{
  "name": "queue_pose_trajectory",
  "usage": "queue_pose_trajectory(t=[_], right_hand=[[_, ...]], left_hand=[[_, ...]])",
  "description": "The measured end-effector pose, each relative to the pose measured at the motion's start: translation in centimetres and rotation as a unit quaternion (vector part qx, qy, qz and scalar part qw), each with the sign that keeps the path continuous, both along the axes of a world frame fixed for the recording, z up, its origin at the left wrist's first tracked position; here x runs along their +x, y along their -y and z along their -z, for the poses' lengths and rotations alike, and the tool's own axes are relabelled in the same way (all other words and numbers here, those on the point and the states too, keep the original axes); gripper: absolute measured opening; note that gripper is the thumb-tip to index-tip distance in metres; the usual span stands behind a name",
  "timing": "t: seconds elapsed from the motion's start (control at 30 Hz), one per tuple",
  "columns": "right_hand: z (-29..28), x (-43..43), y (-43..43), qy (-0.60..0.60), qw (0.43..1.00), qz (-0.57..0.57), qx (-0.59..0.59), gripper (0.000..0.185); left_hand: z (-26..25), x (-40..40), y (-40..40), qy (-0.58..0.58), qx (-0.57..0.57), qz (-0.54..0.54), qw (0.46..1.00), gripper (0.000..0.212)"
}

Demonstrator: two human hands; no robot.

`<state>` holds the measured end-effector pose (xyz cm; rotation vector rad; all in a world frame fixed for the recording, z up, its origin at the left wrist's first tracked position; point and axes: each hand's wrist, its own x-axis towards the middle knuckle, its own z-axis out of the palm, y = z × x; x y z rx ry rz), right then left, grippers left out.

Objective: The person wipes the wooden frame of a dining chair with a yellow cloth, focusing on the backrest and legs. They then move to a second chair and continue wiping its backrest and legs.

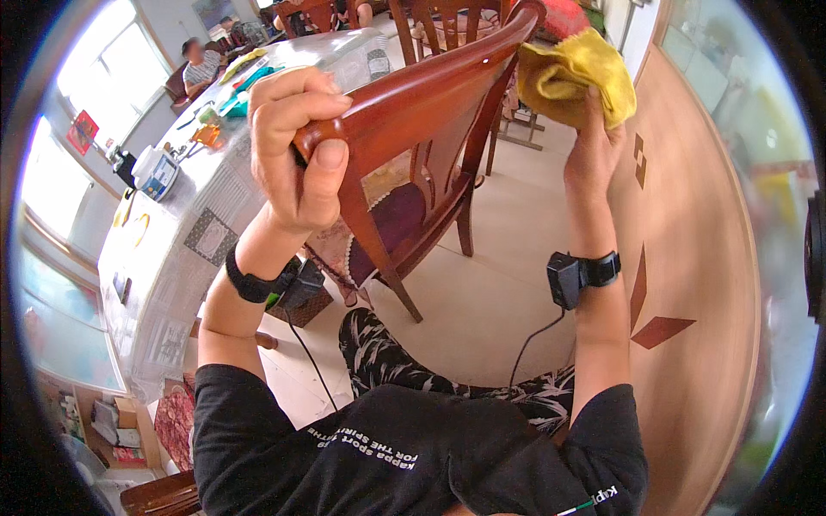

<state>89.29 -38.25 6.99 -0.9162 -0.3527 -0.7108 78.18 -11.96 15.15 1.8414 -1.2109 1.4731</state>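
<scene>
A reddish-brown wooden chair (pixel 445 77) stands before me with its back towards me. My left hand (pixel 293 155) grips the left end of its top rail, thumb below and fingers over the top. In my right hand (pixel 594 138) is a bunched yellow cloth (pixel 574 77), held up beside the rail's right end. Whether the cloth touches the wood there, I cannot tell. A dark purple seat cushion (pixel 393 226) shows past the slats of the backrest. Both wrists carry black straps with small boxes and cables.
On the left, a long table (pixel 213 174) under a clear cover bears a white container (pixel 155 171) and several small items. A wood-panelled partition (pixel 684 258) rises close on the right. Another wooden chair (pixel 445 26) stands beyond. At the far left a person (pixel 201 68) sits.
</scene>
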Motion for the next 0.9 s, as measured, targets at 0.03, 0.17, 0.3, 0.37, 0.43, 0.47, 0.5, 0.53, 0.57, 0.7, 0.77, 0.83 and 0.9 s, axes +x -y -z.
queue_pose_trajectory(t=[0.03, 0.17, 0.3, 0.37, 0.43, 0.47, 0.5, 0.53, 0.57, 0.7, 0.77, 0.83, 0.9], right_hand=[[-0.9, -0.6, -1.1, 0.025, 0.999, -0.021, -0.014, 0.029], [-2.0, 0.5, -5.4, 0.120, 0.978, 0.103, -0.135, 0.035], [-2.0, -2.6, -8.9, 0.109, 0.979, 0.093, -0.142, 0.036], [-1.4, -4.7, -10.0, 0.111, 0.976, 0.079, -0.169, 0.041], [-1.3, -6.6, -10.5, 0.160, 0.956, 0.119, -0.214, 0.043], [-1.2, -7.6, -10.7, 0.182, 0.940, 0.137, -0.256, 0.047], [-1.0, -8.7, -10.8, 0.195, 0.899, 0.203, -0.334, 0.050], [-1.1, -9.8, -11.3, 0.228, 0.884, 0.196, -0.359, 0.051], [-1.3, -10.9, -11.7, 0.261, 0.866, 0.189, -0.382, 0.052], [-1.6, -9.7, -10.6, 0.300, 0.815, 0.228, -0.441, 0.053], [-2.7, -8.6, -9.7, 0.284, 0.809, 0.258, -0.445, 0.049], [-3.9, -6.2, -8.9, 0.241, 0.838, 0.276, -0.404, 0.040], [-4.1, -2.4, -8.0, 0.227, 0.849, 0.301, -0.371, 0.032]], left_hand=[[0.1, 0.2, -0.1, 0.001, -0.003, 0.004, 1.000, 0.026], [0.2, 0.6, 0.0, 0.008, -0.012, 0.018, 1.000, 0.029], [0.2, 0.4, 0.1, 0.007, -0.023, 0.019, 1.000, 0.030], [0.2, 0.1, 0.2, 0.014, -0.015, -0.004, 1.000, 0.030], [0.0, -0.1, 0.4, 0.027, -0.006, -0.027, 0.999, 0.031], [0.0, -0.1, 0.4, 0.034, -0.003, -0.039, 0.999, 0.032], [-0.1, -0.1, 0.5, 0.042, -0.001, -0.049, 0.998, 0.033], [-0.1, -0.5, 0.3, 0.042, 0.012, -0.083, 0.996, 0.037], [-0.3, -0.7, 0.3, 0.055, 0.010, -0.077, 0.995, 0.039], [-0.3, 0.3, -0.2, 0.054, 0.024, -0.042, 0.997, 0.049], [-0.3, 0.3, 0.1, 0.027, 0.010, -0.024, 0.999, 0.053], [0.0, 0.4, 0.4, -0.003, -0.002, -0.010, 1.000, 0.056], [0.2, 0.3, 0.6, -0.034, -0.015, 0.008, 0.999, 0.060]])
